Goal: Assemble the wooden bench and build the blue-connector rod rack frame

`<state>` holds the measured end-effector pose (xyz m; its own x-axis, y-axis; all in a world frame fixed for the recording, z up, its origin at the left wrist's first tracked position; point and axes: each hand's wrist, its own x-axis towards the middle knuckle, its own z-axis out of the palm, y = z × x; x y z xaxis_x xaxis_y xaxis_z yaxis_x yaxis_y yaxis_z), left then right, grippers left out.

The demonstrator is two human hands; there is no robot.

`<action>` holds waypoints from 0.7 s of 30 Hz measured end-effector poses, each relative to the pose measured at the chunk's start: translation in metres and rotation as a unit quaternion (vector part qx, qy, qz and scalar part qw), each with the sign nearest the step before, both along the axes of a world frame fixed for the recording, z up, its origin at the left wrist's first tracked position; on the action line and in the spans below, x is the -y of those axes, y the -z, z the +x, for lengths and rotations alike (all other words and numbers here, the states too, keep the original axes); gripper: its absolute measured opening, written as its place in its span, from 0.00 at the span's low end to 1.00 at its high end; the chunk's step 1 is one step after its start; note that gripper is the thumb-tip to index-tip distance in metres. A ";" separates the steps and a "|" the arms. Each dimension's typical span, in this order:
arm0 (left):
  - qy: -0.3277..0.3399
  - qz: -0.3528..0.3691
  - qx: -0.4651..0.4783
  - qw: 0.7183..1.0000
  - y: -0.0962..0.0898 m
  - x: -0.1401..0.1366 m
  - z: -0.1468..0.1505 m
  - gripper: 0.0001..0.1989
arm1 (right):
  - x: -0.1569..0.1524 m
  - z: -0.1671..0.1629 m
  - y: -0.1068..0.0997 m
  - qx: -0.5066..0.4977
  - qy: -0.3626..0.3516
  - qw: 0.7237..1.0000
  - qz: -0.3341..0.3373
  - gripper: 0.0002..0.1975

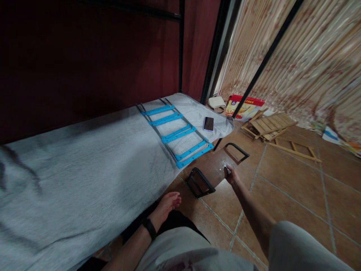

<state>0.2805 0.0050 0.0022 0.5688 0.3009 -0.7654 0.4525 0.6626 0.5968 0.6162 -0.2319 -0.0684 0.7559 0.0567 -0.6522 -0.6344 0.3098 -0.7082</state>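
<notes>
I see the right hand (230, 176) pinching the near edge of a small brown board with black legs (211, 170), which is over the tiled floor (284, 195), in front of the person and to the right of the left hand. The left hand (169, 202) holds nothing; its fingers are extended, rather close together, near the lap. Beside the board, the grey cloth (107, 169) carries a blue-barred rack (194, 156) and a phone (208, 124). Farther away, wooden frames (273, 124) lie before a red-yellow box (245, 107), which a black pole (266, 62) partly hides.
</notes>
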 end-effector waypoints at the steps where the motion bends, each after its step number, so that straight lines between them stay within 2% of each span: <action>1: 0.000 -0.002 0.003 1.000 0.001 0.000 0.000 0.10 | 0.000 -0.001 0.000 -0.001 -0.003 1.000 0.002 0.11; 6: 0.007 -0.002 0.000 1.000 0.003 0.002 0.005 0.11 | -0.002 -0.008 0.000 0.006 -0.011 1.000 0.008 0.11; 13: 0.032 0.023 0.004 0.999 -0.007 0.015 0.026 0.11 | 0.002 -0.023 0.002 0.021 -0.022 0.999 0.022 0.10; 21: 0.069 0.034 0.014 0.997 -0.010 0.029 0.051 0.10 | -0.005 -0.044 0.015 0.008 -0.078 0.996 0.048 0.06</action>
